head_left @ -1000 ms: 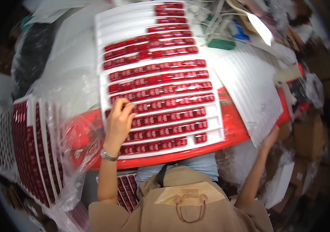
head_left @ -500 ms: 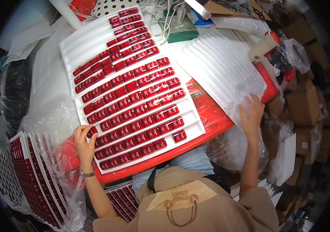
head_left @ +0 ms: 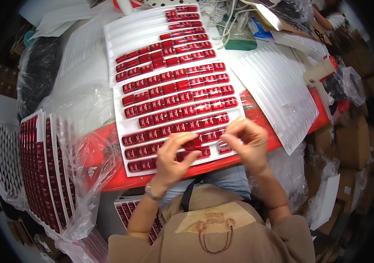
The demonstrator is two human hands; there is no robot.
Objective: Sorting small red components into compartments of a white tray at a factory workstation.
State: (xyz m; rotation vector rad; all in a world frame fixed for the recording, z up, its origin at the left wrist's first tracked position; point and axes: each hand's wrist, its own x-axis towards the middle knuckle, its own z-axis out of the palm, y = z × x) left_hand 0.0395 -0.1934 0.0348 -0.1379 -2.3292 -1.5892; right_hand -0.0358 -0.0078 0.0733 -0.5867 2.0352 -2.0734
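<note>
Rows of small glossy red rounded-block pieces with pale print [head_left: 169,101] lie in a white ridged tray [head_left: 235,129] in front of me. Over the tray's near rows, my left hand [head_left: 171,160] is closed, with a red piece [head_left: 193,142] between thumb and fingers. To its right, my right hand [head_left: 250,142] has thumb and forefinger pinched together above the near right part of the tray. Anything in that pinch is too small to make out. Just below its fingertips sits a lone red piece [head_left: 224,148], partly hidden and with a clear shine over it.
A second white tray [head_left: 121,33], partly filled, adjoins at the far side. Clear ridged sheets [head_left: 279,96] are stacked on the right, near a cream-and-red tool [head_left: 320,70]. Filled trays in plastic [head_left: 42,171] stand at left. Another person's arm [head_left: 322,19] shows at far right.
My left hand has lifted a red piece from the left end of a row, leaving a gap, and moved right. My right hand has come from the clear sheets to the tray, now pinching.
</note>
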